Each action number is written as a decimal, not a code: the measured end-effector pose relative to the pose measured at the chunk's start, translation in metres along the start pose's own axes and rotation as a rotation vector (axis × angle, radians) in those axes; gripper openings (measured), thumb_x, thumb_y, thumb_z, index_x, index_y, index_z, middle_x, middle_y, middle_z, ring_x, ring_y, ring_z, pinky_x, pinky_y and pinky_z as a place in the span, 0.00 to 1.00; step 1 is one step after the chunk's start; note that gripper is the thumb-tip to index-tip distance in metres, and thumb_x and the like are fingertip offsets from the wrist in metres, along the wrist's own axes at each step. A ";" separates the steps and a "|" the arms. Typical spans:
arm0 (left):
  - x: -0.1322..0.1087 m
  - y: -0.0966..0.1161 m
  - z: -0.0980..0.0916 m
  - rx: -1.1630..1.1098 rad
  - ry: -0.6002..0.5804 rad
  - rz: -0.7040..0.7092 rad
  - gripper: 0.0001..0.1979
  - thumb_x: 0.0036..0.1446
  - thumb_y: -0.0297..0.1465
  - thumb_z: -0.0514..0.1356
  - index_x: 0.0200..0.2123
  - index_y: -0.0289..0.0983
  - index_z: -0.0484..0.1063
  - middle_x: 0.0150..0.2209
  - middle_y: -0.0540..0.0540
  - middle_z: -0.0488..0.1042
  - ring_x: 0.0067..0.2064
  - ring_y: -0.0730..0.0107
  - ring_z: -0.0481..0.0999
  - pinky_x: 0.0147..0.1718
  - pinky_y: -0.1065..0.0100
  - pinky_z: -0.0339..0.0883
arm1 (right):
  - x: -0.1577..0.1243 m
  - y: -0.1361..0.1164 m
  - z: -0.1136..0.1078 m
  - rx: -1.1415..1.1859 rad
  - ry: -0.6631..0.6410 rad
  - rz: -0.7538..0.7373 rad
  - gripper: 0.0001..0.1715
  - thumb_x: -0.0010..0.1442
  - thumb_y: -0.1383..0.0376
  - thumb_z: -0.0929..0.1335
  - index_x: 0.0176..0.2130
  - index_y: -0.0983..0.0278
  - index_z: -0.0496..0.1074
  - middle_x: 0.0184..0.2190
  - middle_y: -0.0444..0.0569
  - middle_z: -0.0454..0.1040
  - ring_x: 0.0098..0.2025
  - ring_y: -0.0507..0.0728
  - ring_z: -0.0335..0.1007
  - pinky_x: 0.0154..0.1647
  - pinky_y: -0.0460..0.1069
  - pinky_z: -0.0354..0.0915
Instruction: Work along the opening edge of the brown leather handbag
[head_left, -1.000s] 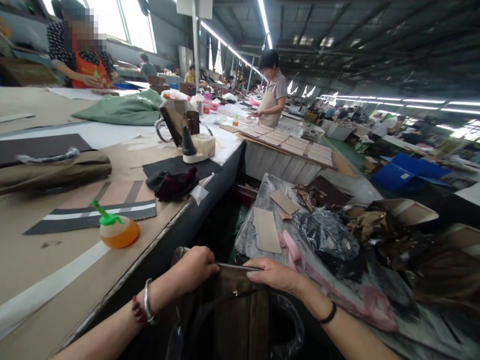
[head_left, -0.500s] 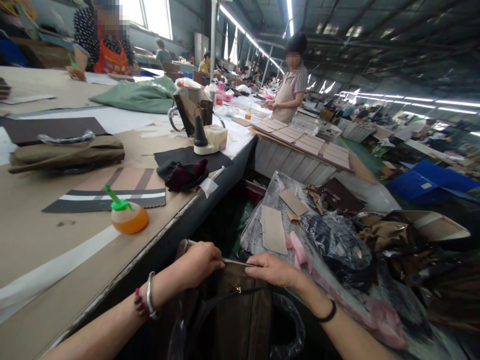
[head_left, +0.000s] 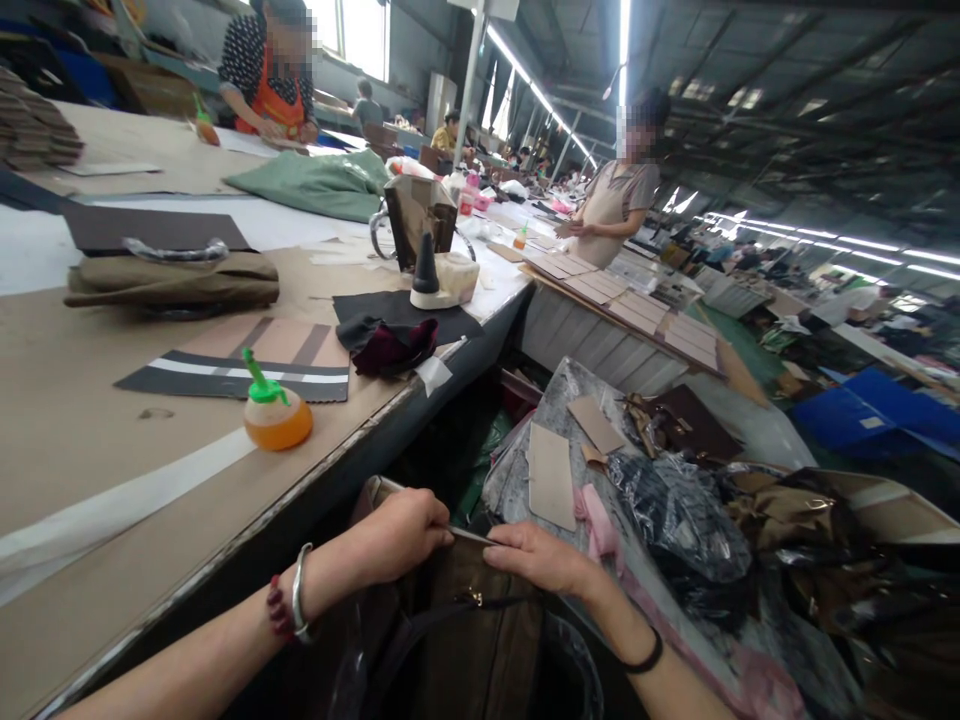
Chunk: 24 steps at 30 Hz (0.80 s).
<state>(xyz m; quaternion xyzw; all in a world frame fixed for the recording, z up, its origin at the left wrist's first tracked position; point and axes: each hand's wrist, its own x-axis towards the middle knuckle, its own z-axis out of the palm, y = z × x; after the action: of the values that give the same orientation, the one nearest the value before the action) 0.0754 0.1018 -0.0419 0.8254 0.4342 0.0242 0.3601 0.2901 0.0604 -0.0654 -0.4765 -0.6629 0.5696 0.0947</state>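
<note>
A dark brown handbag [head_left: 480,640] hangs low in front of me, below the table edge. My left hand [head_left: 405,532] pinches its top edge, fingers closed. A short way along the same rim, my right hand [head_left: 536,555] grips with the thumb on the near side and the fingers out of sight. A small gold-coloured metal fitting [head_left: 474,597] shows on the bag just under the rim between the hands. The bag's plastic-wrapped handle [head_left: 574,660] curves down at the right. The lower part of the bag is in deep shadow.
On the table [head_left: 217,520] at left stand a squeeze bottle of orange liquid [head_left: 277,420], a folded brown bag [head_left: 176,280] and a black-coned dispenser [head_left: 442,280]. Plastic-wrapped bags [head_left: 679,510] and tan panels [head_left: 551,475] crowd the grey bench at right. Two co-workers stand beyond.
The view has swung slightly left, so the surroundings sit further right. Both hands keep their hold on the bag's rim. The co-worker in the orange apron has lowered an arm to the table.
</note>
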 end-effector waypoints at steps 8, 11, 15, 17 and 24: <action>-0.002 0.001 -0.001 0.030 0.031 -0.065 0.05 0.50 0.28 0.58 0.24 0.37 0.73 0.26 0.49 0.73 0.29 0.67 0.71 0.26 0.73 0.57 | 0.001 -0.001 0.003 0.176 -0.025 0.033 0.22 0.54 0.51 0.63 0.28 0.68 0.66 0.21 0.42 0.59 0.23 0.49 0.54 0.24 0.44 0.51; -0.003 0.006 -0.004 0.047 0.025 -0.106 0.05 0.50 0.28 0.59 0.25 0.36 0.73 0.27 0.48 0.74 0.30 0.66 0.72 0.26 0.72 0.59 | 0.000 -0.005 0.003 0.186 -0.033 0.032 0.21 0.54 0.51 0.64 0.31 0.69 0.68 0.22 0.43 0.62 0.24 0.49 0.56 0.25 0.44 0.53; -0.004 0.008 -0.006 0.031 0.016 -0.122 0.04 0.49 0.27 0.59 0.25 0.36 0.73 0.27 0.47 0.74 0.30 0.65 0.72 0.26 0.73 0.59 | -0.001 -0.009 0.001 0.149 -0.035 0.007 0.19 0.54 0.53 0.64 0.34 0.68 0.70 0.25 0.44 0.65 0.27 0.51 0.59 0.28 0.45 0.55; -0.005 0.006 -0.005 0.021 0.015 -0.109 0.04 0.49 0.27 0.59 0.24 0.36 0.73 0.28 0.48 0.74 0.30 0.66 0.72 0.26 0.73 0.59 | -0.001 -0.009 0.001 0.149 -0.046 -0.003 0.19 0.54 0.54 0.64 0.36 0.68 0.70 0.27 0.45 0.67 0.29 0.52 0.60 0.30 0.45 0.56; -0.004 0.000 -0.005 0.010 -0.021 -0.074 0.04 0.48 0.28 0.59 0.23 0.37 0.72 0.30 0.50 0.73 0.30 0.68 0.72 0.28 0.74 0.60 | 0.001 -0.006 0.001 0.152 -0.053 0.011 0.19 0.54 0.54 0.65 0.36 0.68 0.70 0.27 0.44 0.67 0.29 0.51 0.60 0.30 0.45 0.56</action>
<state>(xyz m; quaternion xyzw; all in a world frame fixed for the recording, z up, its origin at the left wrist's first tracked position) 0.0709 0.1016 -0.0368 0.8106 0.4609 -0.0002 0.3612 0.2860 0.0616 -0.0615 -0.4564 -0.6174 0.6312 0.1100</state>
